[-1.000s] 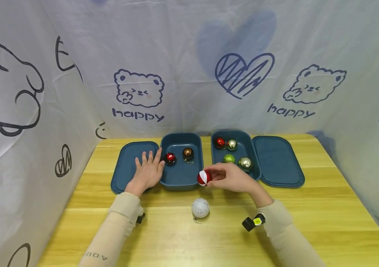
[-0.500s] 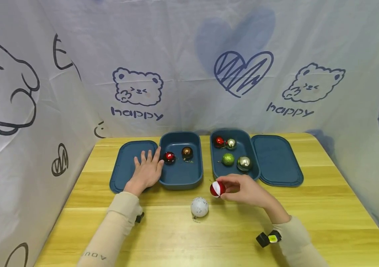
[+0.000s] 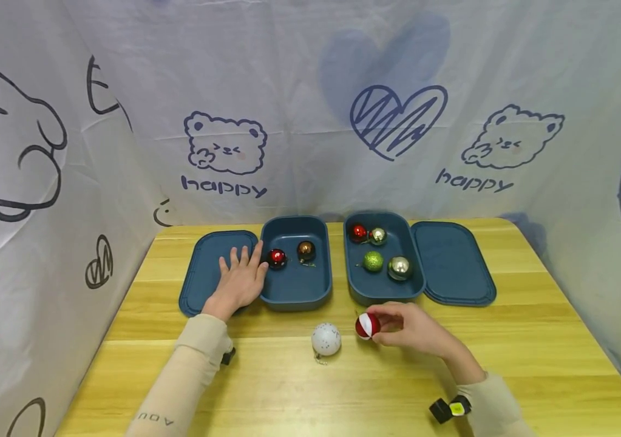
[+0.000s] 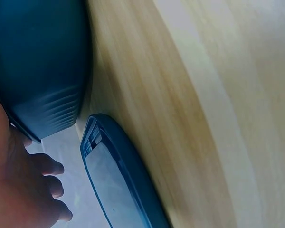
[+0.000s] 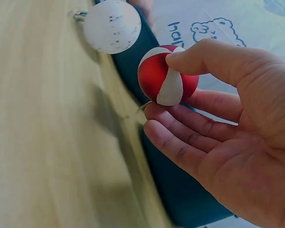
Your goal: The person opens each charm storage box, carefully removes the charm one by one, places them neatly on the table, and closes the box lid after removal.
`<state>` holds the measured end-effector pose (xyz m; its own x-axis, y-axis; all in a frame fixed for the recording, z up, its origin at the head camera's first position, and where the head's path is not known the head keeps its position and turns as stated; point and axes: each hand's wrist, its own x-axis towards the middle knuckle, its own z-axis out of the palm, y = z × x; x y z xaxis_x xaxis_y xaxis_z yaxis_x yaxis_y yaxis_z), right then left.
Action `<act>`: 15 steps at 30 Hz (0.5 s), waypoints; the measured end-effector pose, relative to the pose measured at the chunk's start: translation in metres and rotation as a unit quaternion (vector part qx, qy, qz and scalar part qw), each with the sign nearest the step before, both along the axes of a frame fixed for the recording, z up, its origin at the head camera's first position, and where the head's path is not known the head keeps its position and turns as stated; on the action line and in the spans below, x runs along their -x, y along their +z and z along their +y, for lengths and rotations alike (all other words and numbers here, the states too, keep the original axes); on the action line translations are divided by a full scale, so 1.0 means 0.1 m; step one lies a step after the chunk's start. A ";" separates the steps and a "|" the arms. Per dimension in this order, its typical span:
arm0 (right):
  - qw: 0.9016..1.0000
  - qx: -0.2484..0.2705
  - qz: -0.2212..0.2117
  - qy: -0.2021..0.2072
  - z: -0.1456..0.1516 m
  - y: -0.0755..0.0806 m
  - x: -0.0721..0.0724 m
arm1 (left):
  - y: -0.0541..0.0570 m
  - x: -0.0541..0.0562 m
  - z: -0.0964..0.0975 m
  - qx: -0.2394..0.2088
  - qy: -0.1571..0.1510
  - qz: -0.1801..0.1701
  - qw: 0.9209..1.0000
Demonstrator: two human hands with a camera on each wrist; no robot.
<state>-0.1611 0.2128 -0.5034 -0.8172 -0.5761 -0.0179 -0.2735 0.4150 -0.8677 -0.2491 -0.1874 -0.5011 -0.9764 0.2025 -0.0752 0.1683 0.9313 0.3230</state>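
Between the thumb and fingers of my right hand (image 3: 411, 328) is a red and white bauble (image 3: 367, 326), held in front of the right box; the right wrist view shows the thumb on top of the bauble (image 5: 167, 76). Left of it on the table lies a white speckled bauble (image 3: 326, 339). My left hand (image 3: 237, 283), fingers spread, is at the left side of the left box (image 3: 296, 297), over the edge of a lid. Inside that box are a dark red bauble (image 3: 277, 258) and a brown bauble (image 3: 306, 250).
The right box (image 3: 383, 291) contains several baubles, among them a green glitter one (image 3: 373, 261) and a gold one (image 3: 400, 267). A blue lid (image 3: 454, 264) lies beside it, and another lid (image 3: 203, 273) lies left of the left box. A printed cloth (image 3: 310, 152) hangs behind the table.
My right hand has carried the red and white bauble from the left box's front corner rightward and toward me, to in front of the right box. The left hand has stayed in place.
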 end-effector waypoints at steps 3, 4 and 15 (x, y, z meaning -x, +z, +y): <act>1.000 0.007 -0.007 -0.002 0.02 -0.07 -0.03 | -0.01 0.01 0.00 -0.001 0.000 -0.003 1.000; 1.000 0.011 -0.010 -0.002 0.03 -0.09 -0.03 | -0.02 0.01 0.00 -0.001 0.000 -0.003 1.000; 1.000 -0.007 -0.006 -0.016 0.03 -0.20 -0.09 | -0.02 0.01 -0.01 0.005 -0.002 -0.002 1.000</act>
